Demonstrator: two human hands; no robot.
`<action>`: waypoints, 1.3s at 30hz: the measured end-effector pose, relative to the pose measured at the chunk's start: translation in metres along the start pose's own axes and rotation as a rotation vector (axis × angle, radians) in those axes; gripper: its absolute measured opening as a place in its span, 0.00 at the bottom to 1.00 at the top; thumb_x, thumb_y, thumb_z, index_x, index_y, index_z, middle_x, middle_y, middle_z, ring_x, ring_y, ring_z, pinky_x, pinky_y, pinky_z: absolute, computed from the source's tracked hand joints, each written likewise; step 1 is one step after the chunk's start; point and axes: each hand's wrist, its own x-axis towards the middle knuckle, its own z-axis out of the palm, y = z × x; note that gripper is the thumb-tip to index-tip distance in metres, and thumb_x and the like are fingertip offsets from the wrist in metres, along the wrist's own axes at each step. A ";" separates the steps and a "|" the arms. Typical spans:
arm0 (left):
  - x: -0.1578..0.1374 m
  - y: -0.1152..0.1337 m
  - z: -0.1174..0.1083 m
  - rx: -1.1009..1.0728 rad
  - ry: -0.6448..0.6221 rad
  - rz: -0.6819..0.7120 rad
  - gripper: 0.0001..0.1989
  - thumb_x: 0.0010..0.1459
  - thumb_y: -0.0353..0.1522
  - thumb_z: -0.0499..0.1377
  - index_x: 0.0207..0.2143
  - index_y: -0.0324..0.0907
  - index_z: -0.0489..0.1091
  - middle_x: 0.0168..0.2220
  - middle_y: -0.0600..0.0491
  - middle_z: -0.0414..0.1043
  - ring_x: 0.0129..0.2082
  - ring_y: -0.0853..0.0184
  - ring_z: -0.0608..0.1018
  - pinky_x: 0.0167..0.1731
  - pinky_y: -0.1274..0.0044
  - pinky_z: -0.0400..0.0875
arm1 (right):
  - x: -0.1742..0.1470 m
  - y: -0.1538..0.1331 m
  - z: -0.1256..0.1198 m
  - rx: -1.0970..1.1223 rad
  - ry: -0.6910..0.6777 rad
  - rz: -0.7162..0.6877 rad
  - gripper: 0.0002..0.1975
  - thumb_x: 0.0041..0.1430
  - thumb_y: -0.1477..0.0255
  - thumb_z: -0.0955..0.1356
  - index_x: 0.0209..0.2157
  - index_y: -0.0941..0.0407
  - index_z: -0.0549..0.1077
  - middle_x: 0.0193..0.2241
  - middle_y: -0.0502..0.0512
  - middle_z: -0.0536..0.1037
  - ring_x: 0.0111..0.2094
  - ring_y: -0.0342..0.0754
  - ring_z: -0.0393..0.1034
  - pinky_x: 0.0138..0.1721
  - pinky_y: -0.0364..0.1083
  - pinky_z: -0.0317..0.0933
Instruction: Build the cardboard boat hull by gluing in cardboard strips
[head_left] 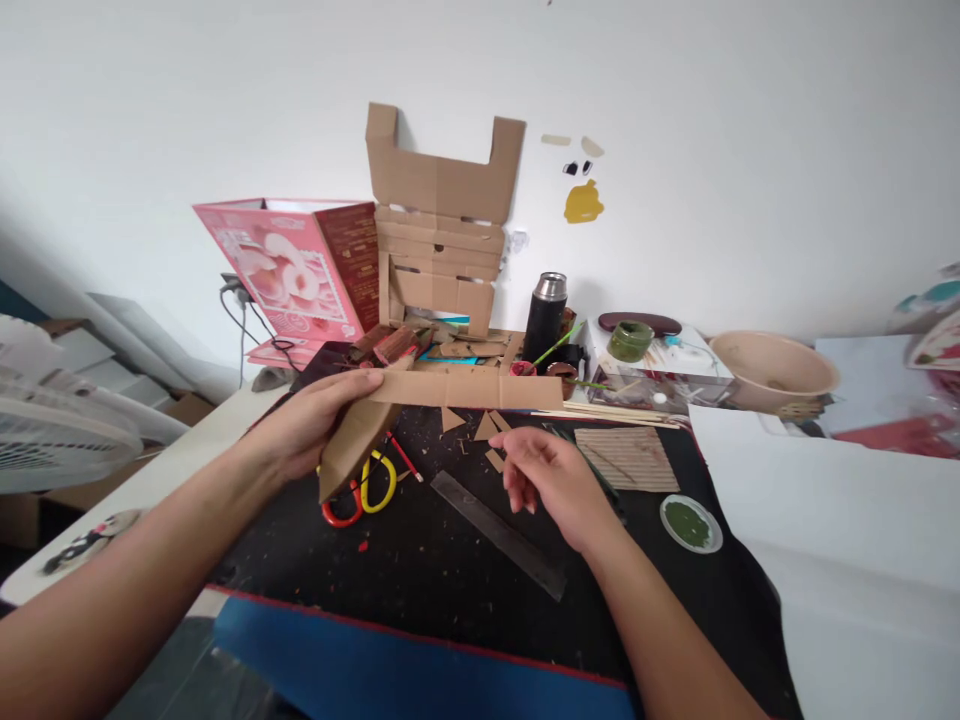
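Note:
My left hand [322, 415] is closed on a folded cardboard strip [472, 388], raised above the black mat. One length of it reaches right across the view, while another flap hangs down towards me under the palm. My right hand [544, 470] hovers over the mat with loosely curled fingers apart and nothing visible in them. A dark ruler [499, 535] lies just below it. Beneath my left hand rest scissors [379, 485] with red and yellow handles, and a red pencil [405, 457]. Several small cardboard scraps [486, 427] lie between my hands.
A corrugated cardboard piece [630, 460] and a lid with green paint [690, 524] are on the right. Behind stand a black flask [545, 320], a pink box [300, 270], an unfolded carton [442, 200] and a green jar [630, 341]. A fan [60, 400] stands at left.

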 end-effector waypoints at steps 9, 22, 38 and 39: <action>-0.006 -0.028 0.046 0.128 -0.278 0.031 0.23 0.56 0.50 0.71 0.46 0.44 0.79 0.44 0.49 0.84 0.42 0.57 0.83 0.38 0.73 0.76 | -0.001 0.004 0.010 0.015 -0.047 -0.018 0.31 0.59 0.40 0.73 0.30 0.57 0.76 0.21 0.49 0.75 0.16 0.41 0.68 0.18 0.41 0.53; -0.002 -0.019 0.049 -0.099 -0.579 -0.084 0.27 0.54 0.33 0.75 0.57 0.43 0.79 0.51 0.45 0.84 0.42 0.60 0.85 0.42 0.75 0.77 | -0.001 -0.003 0.007 0.221 0.167 -0.078 0.32 0.55 0.45 0.77 0.18 0.54 0.64 0.12 0.44 0.64 0.13 0.40 0.63 0.15 0.39 0.48; -0.006 -0.012 0.041 -0.070 -0.607 -0.033 0.22 0.56 0.29 0.73 0.54 0.46 0.82 0.49 0.51 0.86 0.45 0.64 0.84 0.45 0.77 0.75 | -0.003 0.000 0.009 0.182 0.123 -0.074 0.31 0.57 0.46 0.77 0.21 0.54 0.65 0.13 0.44 0.66 0.13 0.40 0.64 0.15 0.38 0.49; -0.006 -0.012 0.041 -0.069 -0.605 -0.030 0.22 0.56 0.29 0.74 0.54 0.47 0.82 0.49 0.52 0.85 0.45 0.64 0.84 0.45 0.77 0.75 | -0.002 0.000 0.009 0.178 0.122 -0.072 0.31 0.57 0.46 0.77 0.21 0.54 0.65 0.13 0.44 0.67 0.13 0.40 0.64 0.15 0.38 0.49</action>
